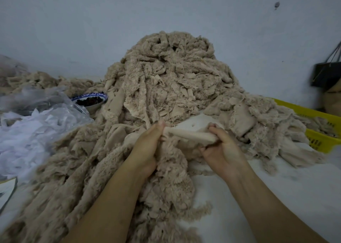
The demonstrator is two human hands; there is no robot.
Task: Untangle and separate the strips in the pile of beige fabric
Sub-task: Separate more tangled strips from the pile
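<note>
Two bare forearms (pixel 110 202) reach in from the bottom edge over a white table (pixel 287 187) and a spill of fluffy beige scraps. Between them, the left hand (pixel 147 148) and right hand (pixel 224 150) hold one pale, rolled strip (pixel 190 134) stretched taut from hand to hand. The left hand pinches its end between thumb and fingertips, its other fingers curled into the fleece below. The right hand wraps curled fingers and thumb around the opposite end.

Just beyond the hands rises the pile of beige fabric (pixel 171 76), a tangled mound of fleecy strips and smooth-backed pieces. It spreads outward on both sides and trails down past the left wrist towards the camera.

Left of the left hand sits a clear plastic bag (pixel 46 102) holding white scraps. Behind it, touching the foot of the pile, is a blue-and-white bowl (pixel 90 99) with dark contents that cannot be made out.

Right of the right hand, beige strips drape over the rim of a yellow crate (pixel 322 140). Farther right, a black bag (pixel 324 75) hangs against the pale wall (pixel 166 12).
</note>
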